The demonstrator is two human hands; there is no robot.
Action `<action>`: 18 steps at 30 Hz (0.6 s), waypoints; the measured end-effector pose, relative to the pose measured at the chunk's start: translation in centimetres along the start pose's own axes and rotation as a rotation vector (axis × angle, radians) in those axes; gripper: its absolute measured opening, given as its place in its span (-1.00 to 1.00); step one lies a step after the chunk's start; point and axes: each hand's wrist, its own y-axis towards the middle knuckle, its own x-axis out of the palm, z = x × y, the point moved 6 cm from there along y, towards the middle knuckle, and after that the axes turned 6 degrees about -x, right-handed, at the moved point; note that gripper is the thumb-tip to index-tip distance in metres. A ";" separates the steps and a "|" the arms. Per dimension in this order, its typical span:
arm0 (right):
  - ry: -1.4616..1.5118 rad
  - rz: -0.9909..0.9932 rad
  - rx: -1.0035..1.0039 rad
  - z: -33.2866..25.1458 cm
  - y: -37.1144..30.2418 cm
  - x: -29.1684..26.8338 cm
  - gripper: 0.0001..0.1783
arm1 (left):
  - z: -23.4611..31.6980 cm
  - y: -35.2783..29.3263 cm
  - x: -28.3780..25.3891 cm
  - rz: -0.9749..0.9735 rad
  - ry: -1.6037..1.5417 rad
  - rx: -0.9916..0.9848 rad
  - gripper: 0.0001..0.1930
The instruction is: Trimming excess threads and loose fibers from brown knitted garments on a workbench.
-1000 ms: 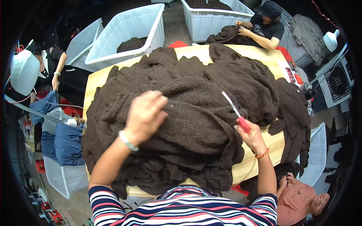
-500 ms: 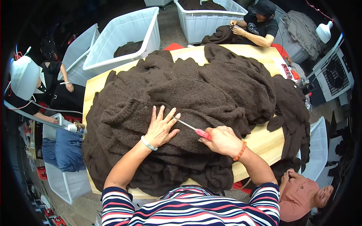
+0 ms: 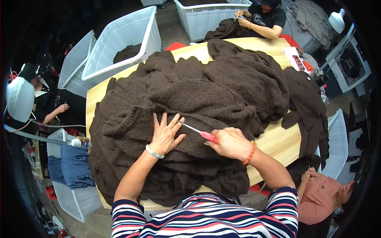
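Note:
Dark brown knitted fabric (image 3: 190, 89) lies heaped in folds over the wooden table (image 3: 278, 144). My left hand (image 3: 164, 137) rests flat on it, fingers spread, a pale bangle at the wrist. In my right hand (image 3: 231, 143) is a slim tool with a red handle (image 3: 208, 137) and a thin metal shaft (image 3: 191, 127). The shaft slants up and left, its tip at the fingertips of my left hand. Whether the tip is hooked into the knit is too small to tell.
White plastic bins (image 3: 152, 33) stand beyond the table, one partly filled with dark fabric. A lamp (image 3: 20, 97) is at the left, another (image 3: 336, 20) at the far right. Co-workers sit at the left, far right and near right. A bin with blue fabric (image 3: 75, 164) stands left.
The view has shifted slightly. My hands keep nearly the same place on the fabric, the tool tip still by my left fingertips. The co-worker at the left has raised a hand.

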 end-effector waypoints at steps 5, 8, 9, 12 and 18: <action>0.044 -0.028 0.047 0.3 1.6 1.4 -0.61 | 0.0 -0.1 -0.1 0.009 0.006 0.015 -0.37; 0.004 -0.015 0.087 1.8 0.7 1.7 -0.60 | 0.3 -0.3 0.0 0.027 -0.001 0.034 -0.37; 0.018 -0.021 0.051 1.4 0.7 1.8 -0.60 | 0.1 -0.4 -0.1 0.029 0.002 0.026 -0.37; 0.050 0.011 -0.067 -1.3 1.0 1.8 -0.61 | 0.0 -0.5 -0.2 -0.013 0.018 -0.007 -0.37; 0.209 0.093 -0.139 -0.9 0.9 1.9 -0.65 | -2.2 -0.6 -7.6 0.340 -0.078 0.047 -0.53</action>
